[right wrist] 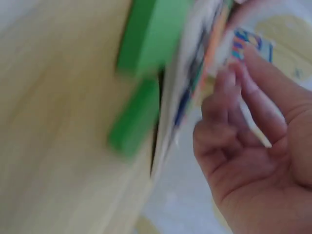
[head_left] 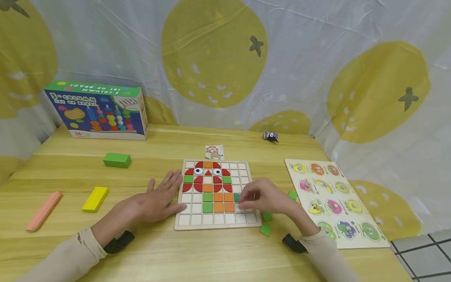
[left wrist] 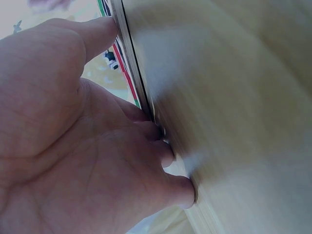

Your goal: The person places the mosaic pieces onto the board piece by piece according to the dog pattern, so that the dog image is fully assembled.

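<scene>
A wooden grid board (head_left: pixel 195 221) lies in the middle, with red, orange and green tiles and two eye pieces set in a figure on it. My left hand (head_left: pixel 155 203) rests at its left side, fingers extended, fingertips and thumb against the edge. Over the board's right part my right hand (head_left: pixel 262 197) has thumb and index finger brought together at a dark green tile (head_left: pixel 237 197), beside the orange tiles (head_left: pixel 229 197); the fingers partly cover it. Loose green tiles (head_left: pixel 266 216) lie by the lower right corner. Behind the board a small pattern card (head_left: pixel 214 152) shows a similar figure.
A fruit peg puzzle (head_left: pixel 329 186) lies at the right, another green tile (head_left: pixel 292 194) by its edge. On the left are a green block (head_left: pixel 117 160), a yellow block (head_left: pixel 95 199) and a pink stick (head_left: pixel 44 211). A toy box (head_left: pixel 100 111) and a small dark wrapped thing (head_left: pixel 270 136) sit behind.
</scene>
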Tool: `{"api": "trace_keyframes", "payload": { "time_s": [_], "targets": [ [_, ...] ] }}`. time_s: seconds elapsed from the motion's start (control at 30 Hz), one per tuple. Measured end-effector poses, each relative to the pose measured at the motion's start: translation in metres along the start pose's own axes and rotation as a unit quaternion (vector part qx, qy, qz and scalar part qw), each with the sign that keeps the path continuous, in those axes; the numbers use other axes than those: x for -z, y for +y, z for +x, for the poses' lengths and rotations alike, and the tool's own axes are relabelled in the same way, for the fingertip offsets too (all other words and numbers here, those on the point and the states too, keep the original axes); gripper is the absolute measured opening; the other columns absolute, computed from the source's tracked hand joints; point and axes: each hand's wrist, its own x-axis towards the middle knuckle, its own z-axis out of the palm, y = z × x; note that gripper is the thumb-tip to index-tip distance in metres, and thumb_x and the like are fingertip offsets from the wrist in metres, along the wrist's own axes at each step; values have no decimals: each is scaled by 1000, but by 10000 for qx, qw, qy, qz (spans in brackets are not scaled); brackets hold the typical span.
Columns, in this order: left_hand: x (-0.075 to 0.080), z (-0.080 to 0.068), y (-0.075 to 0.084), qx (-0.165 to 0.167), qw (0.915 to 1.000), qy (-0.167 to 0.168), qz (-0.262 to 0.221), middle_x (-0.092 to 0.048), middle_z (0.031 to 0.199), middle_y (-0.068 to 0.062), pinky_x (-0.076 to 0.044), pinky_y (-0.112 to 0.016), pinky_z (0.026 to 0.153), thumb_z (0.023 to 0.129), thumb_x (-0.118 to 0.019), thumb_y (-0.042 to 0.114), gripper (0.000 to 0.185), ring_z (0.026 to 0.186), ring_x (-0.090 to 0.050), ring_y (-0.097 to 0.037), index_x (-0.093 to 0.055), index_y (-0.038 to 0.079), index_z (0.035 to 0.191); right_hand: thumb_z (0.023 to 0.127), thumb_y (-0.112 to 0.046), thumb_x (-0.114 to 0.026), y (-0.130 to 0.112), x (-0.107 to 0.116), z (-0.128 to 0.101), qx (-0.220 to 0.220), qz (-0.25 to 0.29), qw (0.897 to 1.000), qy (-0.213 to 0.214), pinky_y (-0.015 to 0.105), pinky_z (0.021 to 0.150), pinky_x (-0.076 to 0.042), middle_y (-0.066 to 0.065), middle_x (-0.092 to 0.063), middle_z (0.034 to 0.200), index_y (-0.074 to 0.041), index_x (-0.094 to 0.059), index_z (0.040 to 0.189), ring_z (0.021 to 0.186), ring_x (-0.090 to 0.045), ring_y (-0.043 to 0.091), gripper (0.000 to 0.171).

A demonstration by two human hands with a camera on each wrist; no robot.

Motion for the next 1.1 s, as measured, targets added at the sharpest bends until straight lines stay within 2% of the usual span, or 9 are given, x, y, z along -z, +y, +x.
{"api": "trace_keyframes", "payload": {
  "time_s": [0.1,0.23,0.3,0.37,0.53,0.63,0.73,0.87,1.1],
  "targets": [
    [2,-2,2,-18,10000,-19,-7,1,180,-23,4,-84,118,106,-52,69,105,165,4,-46,-10,-2,172,103,-8,-74,4,10,-25,124,814,9947,-610,23,60,-54,9,-77,81,-5,-81,98,63,-66,17,9],
    [4,-4,4,46,10000,-40,-36,0,180,-24,4,-84,118,106,-53,68,105,165,3,-47,-11,-2,171,109,-3,-63,7,12,-52,246,2001,9624,-1822,39,69,-65,26,-78,96,8,-76,114,78,-76,41,18],
    [3,-4,1,51,10000,-6,-72,0,180,-24,5,-85,117,106,-53,67,104,165,3,-47,-11,-3,171,110,-2,-60,10,11,-60,327,2167,9550,-1998,43,75,-66,28,-78,103,9,-74,120,84,-77,43,20],
    [3,-5,0,-10,9999,15,-169,-1,179,-26,7,-86,116,106,-54,67,105,165,4,-49,-12,-4,171,110,-1,-59,16,13,-63,318,2065,9615,-1785,44,79,-66,27,-77,104,8,-73,121,87,-77,40,20],
    [2,-4,-5,-49,9997,-2,-248,0,179,-25,9,-86,115,105,-51,70,107,165,6,-47,-9,-3,171,109,-3,-62,33,27,-60,-360,1286,9893,-581,32,84,-63,20,-79,106,5,-76,119,92,-76,29,19],
    [0,-2,-7,13,9999,-19,-132,1,180,-23,7,-85,117,105,-50,70,106,165,6,-46,-9,-2,172,109,-8,-64,41,37,-56,-655,887,9939,-32,30,89,-62,17,-80,110,3,-77,119,98,-75,26,20],
    [-1,0,-6,-3,9999,-34,-140,1,180,-22,7,-85,117,105,-51,71,107,166,5,-46,-9,-1,172,110,-11,-64,45,51,-63,-824,624,9941,331,33,77,-62,17,-77,96,3,-78,109,84,-72,28,20],
    [1,2,-3,-60,9998,-60,-173,1,180,-23,7,-85,116,105,-51,70,107,165,5,-47,-9,-2,172,110,-7,-62,53,67,-81,-1049,478,9927,355,36,55,-53,21,-62,72,4,-70,87,60,-56,34,27],
    [2,1,-2,-84,9995,-68,-289,1,180,-25,9,-86,115,105,-51,71,108,165,6,-48,-9,-2,172,110,-11,-62,67,64,-65,-1323,517,9899,10,29,58,-53,15,-67,73,2,-72,89,60,-58,21,27]
  ]
}}
